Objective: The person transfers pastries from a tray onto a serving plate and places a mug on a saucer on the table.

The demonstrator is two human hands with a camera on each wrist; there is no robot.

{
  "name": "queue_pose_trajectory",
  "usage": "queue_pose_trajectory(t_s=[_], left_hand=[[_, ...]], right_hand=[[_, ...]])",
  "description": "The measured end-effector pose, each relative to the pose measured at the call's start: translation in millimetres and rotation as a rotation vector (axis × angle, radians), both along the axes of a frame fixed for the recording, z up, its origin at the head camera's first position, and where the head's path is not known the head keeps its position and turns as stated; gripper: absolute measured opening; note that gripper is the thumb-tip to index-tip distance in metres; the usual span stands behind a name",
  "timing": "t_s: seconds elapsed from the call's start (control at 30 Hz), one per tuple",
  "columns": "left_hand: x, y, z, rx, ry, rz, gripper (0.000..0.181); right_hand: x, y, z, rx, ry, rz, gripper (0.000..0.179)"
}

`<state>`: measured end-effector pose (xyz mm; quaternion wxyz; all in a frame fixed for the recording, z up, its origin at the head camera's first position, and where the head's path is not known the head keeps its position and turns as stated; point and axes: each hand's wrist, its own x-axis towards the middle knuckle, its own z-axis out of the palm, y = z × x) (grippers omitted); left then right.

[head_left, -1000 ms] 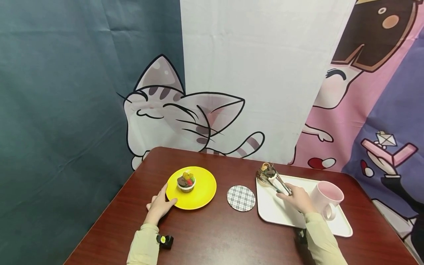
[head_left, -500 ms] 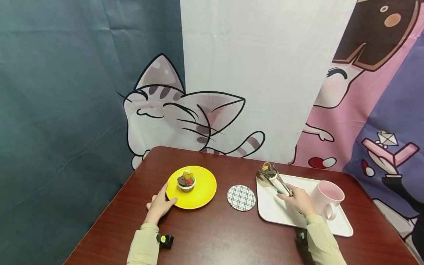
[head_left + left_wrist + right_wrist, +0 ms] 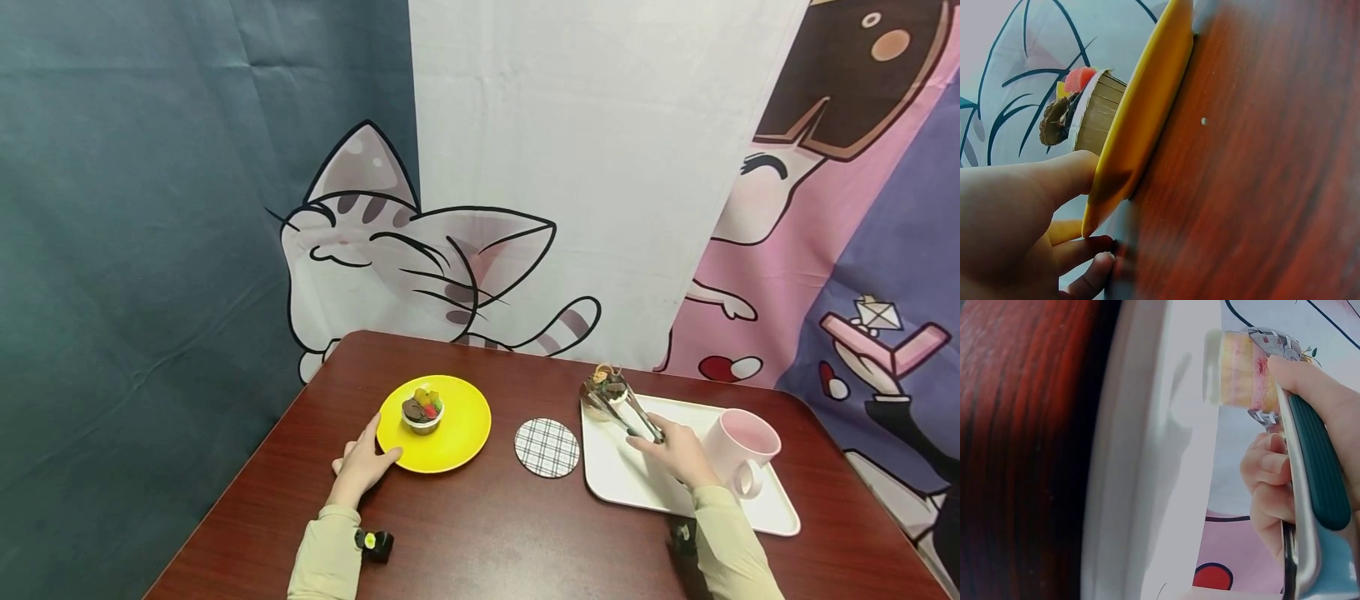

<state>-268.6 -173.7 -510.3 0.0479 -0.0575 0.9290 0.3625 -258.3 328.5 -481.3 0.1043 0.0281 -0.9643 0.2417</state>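
Observation:
At the left, my left hand (image 3: 360, 467) pinches the near-left rim of a yellow plate (image 3: 467, 427), thumb on top and fingers at the underside. A cupcake (image 3: 1096, 112) with chocolate and fruit topping sits on that plate. My right hand (image 3: 678, 454) grips metal tongs with green handle grips (image 3: 1319, 462). The tong heads are on either side of a layered cake in a clear cup (image 3: 1238, 369), at the far-left corner of the white tray (image 3: 622, 479). Yellow and pink layers show in the right wrist view, and the cup's bottom is close over the tray.
A pink mug (image 3: 738, 450) stands on the tray, right beside my right hand. Between plate and tray lies a round checkered coaster (image 3: 547, 448). The brown wooden table (image 3: 480, 533) ends at a cartoon-printed curtain (image 3: 480, 275) behind.

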Motion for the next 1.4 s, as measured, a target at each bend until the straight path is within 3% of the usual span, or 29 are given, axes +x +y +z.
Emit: queue_pose_trajectory(t_s=[0.87,1.4], left_hand=[[-1.5,0.3,-0.8,0.012,-0.005,0.01,0.081],[-1.3,-0.2,-1.7,0.014,-0.003,0.005,0.081]], right_hand=[[0.1,-11,6.4,-0.03,-0.021,0.026,0.063],[-4.0,-29,3.4,-0.027,0.047,0.074,0.059]])
